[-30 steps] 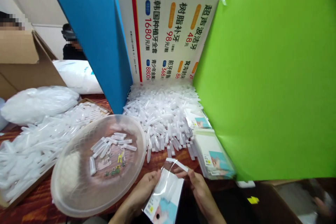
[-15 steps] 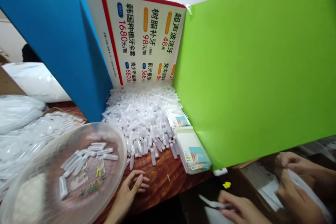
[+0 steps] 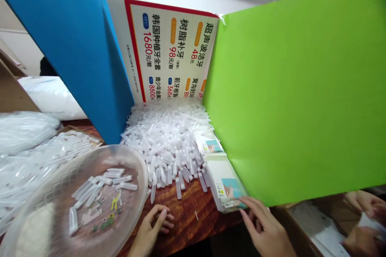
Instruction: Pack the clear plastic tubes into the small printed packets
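My left hand [image 3: 152, 227] rests on the dark wooden table between the clear plastic bowl [image 3: 141, 204] and the card packets, fingers loosely curled, thumb apart, with nothing in it. At the near right corner of a stack of clear packets [image 3: 224, 186] is my right hand [image 3: 263, 225]; its forefinger touches the top edge and the thumb sits apart below. Each visible packet holds a card with a teal picture. Behind that stack lies another packet [image 3: 208, 140]. A heap of small translucent white tubes [image 3: 169, 140] fills the space left of the packets.
Upright blue [image 3: 75, 48], white printed and green [image 3: 295, 96] boards surround the heap. Several tubes lie in the bowl. More tubes [image 3: 39, 164] and plastic bags [image 3: 27, 128] are at left. Another person's hands [image 3: 366, 217] hold something white over a cardboard box at right.
My right hand has moved up and left to the packet stack; the blurred white strip it held is gone from it. My left hand has stayed on the table. The view shifted slightly.
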The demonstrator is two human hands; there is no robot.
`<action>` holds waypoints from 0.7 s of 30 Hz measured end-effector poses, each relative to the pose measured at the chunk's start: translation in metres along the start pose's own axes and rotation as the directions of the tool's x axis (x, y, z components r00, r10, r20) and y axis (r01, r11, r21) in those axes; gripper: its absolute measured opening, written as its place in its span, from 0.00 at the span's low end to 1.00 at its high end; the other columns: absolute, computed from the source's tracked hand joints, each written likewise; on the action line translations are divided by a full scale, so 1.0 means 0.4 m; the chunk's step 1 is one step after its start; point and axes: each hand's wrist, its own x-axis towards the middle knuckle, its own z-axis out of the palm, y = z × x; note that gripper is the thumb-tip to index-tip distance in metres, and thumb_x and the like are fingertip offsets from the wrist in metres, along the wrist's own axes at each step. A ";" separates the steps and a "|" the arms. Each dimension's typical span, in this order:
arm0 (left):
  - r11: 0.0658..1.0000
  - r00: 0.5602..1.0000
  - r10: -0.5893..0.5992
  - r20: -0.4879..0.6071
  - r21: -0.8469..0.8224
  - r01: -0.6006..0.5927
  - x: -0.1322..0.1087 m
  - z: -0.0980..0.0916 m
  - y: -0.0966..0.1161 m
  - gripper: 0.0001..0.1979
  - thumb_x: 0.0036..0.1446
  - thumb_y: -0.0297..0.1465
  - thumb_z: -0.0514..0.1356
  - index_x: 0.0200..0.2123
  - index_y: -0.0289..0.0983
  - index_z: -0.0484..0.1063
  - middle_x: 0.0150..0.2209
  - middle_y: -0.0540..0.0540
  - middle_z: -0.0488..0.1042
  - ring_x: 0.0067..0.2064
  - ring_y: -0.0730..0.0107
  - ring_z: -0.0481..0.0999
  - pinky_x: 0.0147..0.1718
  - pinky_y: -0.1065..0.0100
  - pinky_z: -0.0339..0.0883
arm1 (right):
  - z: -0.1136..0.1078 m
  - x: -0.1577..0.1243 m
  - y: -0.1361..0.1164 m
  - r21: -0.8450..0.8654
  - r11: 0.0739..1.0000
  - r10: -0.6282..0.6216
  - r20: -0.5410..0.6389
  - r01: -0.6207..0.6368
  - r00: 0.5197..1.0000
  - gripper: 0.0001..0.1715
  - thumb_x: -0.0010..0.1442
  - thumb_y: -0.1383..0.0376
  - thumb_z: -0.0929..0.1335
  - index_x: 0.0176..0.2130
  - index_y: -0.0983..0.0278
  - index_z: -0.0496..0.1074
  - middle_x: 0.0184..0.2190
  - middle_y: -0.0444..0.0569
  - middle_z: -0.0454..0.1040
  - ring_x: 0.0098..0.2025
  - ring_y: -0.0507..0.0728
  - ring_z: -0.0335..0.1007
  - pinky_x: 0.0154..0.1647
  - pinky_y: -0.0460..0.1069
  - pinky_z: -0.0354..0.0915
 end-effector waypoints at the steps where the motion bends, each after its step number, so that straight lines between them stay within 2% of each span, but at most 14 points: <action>1: 1.000 1.000 0.005 0.007 0.009 -0.005 -0.001 -0.001 0.001 0.35 0.46 0.64 0.66 0.37 0.37 0.76 0.35 0.41 0.83 0.35 0.60 0.82 0.35 0.63 0.75 | 0.033 0.008 -0.006 -0.052 0.997 -0.049 0.015 0.050 0.999 0.19 0.71 0.60 0.62 0.53 0.60 0.77 0.49 0.53 0.83 0.39 0.59 0.84 0.31 0.48 0.77; 3: 1.000 1.000 0.016 0.013 0.020 -0.016 -0.003 -0.005 0.006 0.34 0.48 0.64 0.65 0.37 0.37 0.76 0.36 0.42 0.83 0.36 0.60 0.82 0.35 0.64 0.75 | 0.084 0.010 -0.003 -0.143 0.981 -0.125 0.053 0.131 0.991 0.24 0.71 0.67 0.59 0.59 0.63 0.73 0.55 0.55 0.80 0.44 0.60 0.84 0.32 0.48 0.77; 7: 0.999 0.999 0.033 -0.023 0.005 -0.033 0.000 -0.011 0.011 0.33 0.49 0.63 0.65 0.37 0.37 0.76 0.35 0.42 0.83 0.36 0.61 0.82 0.35 0.64 0.74 | 0.123 -0.023 0.027 -0.167 0.956 -0.235 0.050 0.240 0.971 0.20 0.72 0.69 0.59 0.52 0.64 0.77 0.45 0.52 0.84 0.44 0.58 0.84 0.41 0.48 0.78; 12: 0.998 0.999 0.034 -0.007 -0.052 -0.034 0.012 0.022 -0.003 0.33 0.48 0.63 0.65 0.35 0.37 0.75 0.33 0.44 0.82 0.34 0.63 0.81 0.33 0.65 0.72 | 0.108 -0.047 0.023 -0.236 0.949 -0.212 0.016 0.209 0.977 0.22 0.73 0.67 0.57 0.56 0.67 0.74 0.53 0.56 0.81 0.48 0.58 0.83 0.39 0.47 0.78; 17: 0.998 0.996 0.037 0.078 -0.062 -0.032 -0.006 0.074 -0.005 0.32 0.50 0.62 0.65 0.35 0.36 0.75 0.32 0.44 0.81 0.33 0.64 0.80 0.32 0.66 0.71 | 0.052 -0.055 0.018 -0.336 0.872 -0.386 -0.020 0.357 0.922 0.20 0.72 0.74 0.60 0.47 0.63 0.80 0.46 0.48 0.85 0.43 0.56 0.85 0.41 0.46 0.76; 19: 0.994 0.993 0.013 0.115 -0.110 0.000 -0.019 0.088 0.002 0.34 0.49 0.63 0.64 0.38 0.36 0.75 0.33 0.43 0.81 0.32 0.63 0.81 0.33 0.64 0.72 | 0.046 -0.072 0.002 -0.363 0.896 -0.328 -0.154 0.255 0.932 0.15 0.68 0.74 0.66 0.46 0.61 0.81 0.43 0.46 0.86 0.39 0.56 0.85 0.34 0.46 0.75; 21: 0.970 0.984 -0.026 0.175 -0.235 0.068 -0.028 0.098 0.008 0.39 0.46 0.66 0.64 0.44 0.38 0.75 0.39 0.40 0.82 0.37 0.58 0.83 0.38 0.60 0.74 | 0.064 -0.099 -0.042 -0.262 0.961 -0.165 -0.277 0.090 0.947 0.15 0.65 0.73 0.71 0.47 0.59 0.82 0.40 0.46 0.86 0.35 0.57 0.85 0.28 0.45 0.74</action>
